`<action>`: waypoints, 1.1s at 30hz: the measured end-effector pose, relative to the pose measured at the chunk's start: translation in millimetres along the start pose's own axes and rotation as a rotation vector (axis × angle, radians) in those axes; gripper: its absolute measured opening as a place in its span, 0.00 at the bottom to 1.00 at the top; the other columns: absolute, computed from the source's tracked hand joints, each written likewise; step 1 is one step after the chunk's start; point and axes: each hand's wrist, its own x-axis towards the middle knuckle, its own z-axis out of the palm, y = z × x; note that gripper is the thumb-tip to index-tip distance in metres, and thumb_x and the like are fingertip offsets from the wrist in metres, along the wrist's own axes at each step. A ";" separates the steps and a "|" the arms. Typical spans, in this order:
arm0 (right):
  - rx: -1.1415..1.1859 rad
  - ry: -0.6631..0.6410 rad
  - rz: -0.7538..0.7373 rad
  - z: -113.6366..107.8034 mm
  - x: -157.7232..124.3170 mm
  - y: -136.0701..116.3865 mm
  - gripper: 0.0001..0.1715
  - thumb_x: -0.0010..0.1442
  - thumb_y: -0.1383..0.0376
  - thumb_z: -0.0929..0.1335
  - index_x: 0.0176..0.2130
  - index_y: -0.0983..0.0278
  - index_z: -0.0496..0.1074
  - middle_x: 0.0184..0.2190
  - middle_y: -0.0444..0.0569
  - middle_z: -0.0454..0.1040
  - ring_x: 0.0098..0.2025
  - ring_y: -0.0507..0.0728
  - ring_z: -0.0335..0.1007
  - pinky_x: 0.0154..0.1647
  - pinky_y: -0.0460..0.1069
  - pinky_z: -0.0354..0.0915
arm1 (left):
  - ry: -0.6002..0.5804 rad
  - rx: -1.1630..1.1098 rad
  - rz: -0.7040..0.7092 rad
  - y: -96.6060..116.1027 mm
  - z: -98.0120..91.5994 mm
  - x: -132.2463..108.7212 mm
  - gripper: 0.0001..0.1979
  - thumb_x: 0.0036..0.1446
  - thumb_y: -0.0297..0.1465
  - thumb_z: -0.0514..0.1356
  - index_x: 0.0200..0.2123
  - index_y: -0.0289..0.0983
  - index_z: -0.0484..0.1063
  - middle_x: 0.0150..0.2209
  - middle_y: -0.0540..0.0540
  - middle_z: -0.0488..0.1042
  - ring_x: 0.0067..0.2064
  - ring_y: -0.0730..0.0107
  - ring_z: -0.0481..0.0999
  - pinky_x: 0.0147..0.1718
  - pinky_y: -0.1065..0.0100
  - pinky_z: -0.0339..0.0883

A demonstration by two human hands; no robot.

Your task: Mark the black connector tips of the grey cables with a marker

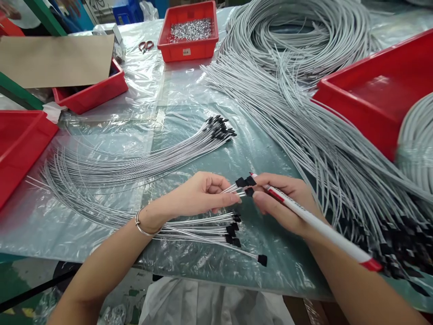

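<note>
Several thin grey cables with black connectors (241,182) are pinched in my left hand (209,194), just behind the connector ends. My right hand (284,198) grips a white marker pen (314,223) with a red end and a red tip, and its fingertips meet the black connectors. Below my left hand lies a loose group of cables (209,230) with black connectors pointing right. Farther back, a larger bundle of cables (162,155) rests with its black ends (219,127) gathered together.
A big coil of grey cable (297,40) and a spread of cables (304,131) cover the right side. Red bins stand at right (375,85), left (20,144) and back, one holding small metal parts (191,29). Scissors (146,46) and cardboard (57,61) lie behind.
</note>
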 end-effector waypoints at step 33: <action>0.178 -0.023 0.115 6.3 2.4 -4.3 0.21 0.60 0.67 0.61 0.17 0.69 0.57 0.11 0.43 0.59 0.15 0.45 0.51 0.18 0.42 0.50 | -0.108 0.046 -0.032 0.1 1.3 -1.0 0.18 0.48 0.44 0.54 0.32 0.34 0.67 0.24 0.51 0.69 0.14 0.88 0.58 0.11 0.82 0.50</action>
